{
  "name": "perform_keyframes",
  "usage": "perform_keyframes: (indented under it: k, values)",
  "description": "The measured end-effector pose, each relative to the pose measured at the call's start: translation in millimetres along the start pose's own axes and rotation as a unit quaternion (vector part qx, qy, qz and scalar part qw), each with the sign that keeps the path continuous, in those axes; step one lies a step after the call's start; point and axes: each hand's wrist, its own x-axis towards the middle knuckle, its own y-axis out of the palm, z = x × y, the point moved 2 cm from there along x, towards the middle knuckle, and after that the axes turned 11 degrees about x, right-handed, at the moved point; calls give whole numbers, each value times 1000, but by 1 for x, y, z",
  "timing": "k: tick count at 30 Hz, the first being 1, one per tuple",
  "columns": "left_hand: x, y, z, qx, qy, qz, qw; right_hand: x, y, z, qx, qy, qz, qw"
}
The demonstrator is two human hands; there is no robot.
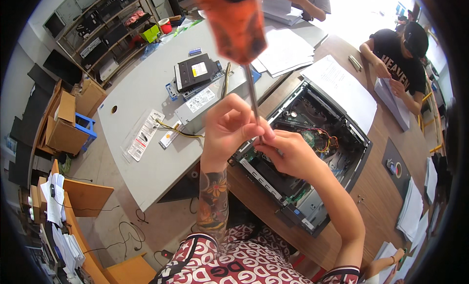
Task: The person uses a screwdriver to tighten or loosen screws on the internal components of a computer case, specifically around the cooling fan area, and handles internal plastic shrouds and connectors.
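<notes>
An orange-handled screwdriver [239,32] stands handle-up close in front of me, its handle blurred and its thin metal shaft running down to my fingers. My left hand [225,130] pinches the shaft low down between thumb and forefinger. At the shaft's lower end, the fingertips of my right hand [290,154] are pressed together; whatever they hold is too small or hidden to make out. Both hands are above the near left side of an opened desktop computer case [359,159], which shows circuit boards and coloured wires [326,140] inside.
On the grey table [141,96] lie a black optical drive [195,74], a metal power supply [198,102] with cables and an opened blister pack [142,137]. Small screws [360,200] and a roll of tape [398,170] rest on the brown table. Two people handle papers across from me.
</notes>
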Motion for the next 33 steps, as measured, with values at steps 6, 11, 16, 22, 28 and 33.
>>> perform_keyframes:
  k: [6, 11, 16, 22, 28, 33]
  values:
    - [10, 13, 8, 16, -34, 17, 999, -5, -8, -5, 18, 52, -1, 998]
    - [16, 24, 2, 65, -59, 35, 996, -4, -19, 3, 14, 93, 22, 995]
    - [16, 24, 6, 93, -100, 17, 990, -2, -18, 3, 28, 112, 14, 993]
    - [16, 22, 8, 106, -90, -16, 990, -4, -17, 0, 36, 89, 36, 995]
    - [14, 19, 7, 68, -100, -3, 993, -1, -15, 5, 34, 60, -2, 998]
    - [13, 25, 5, 122, -54, -19, 991, -4, -11, -4, -29, 34, -58, 997]
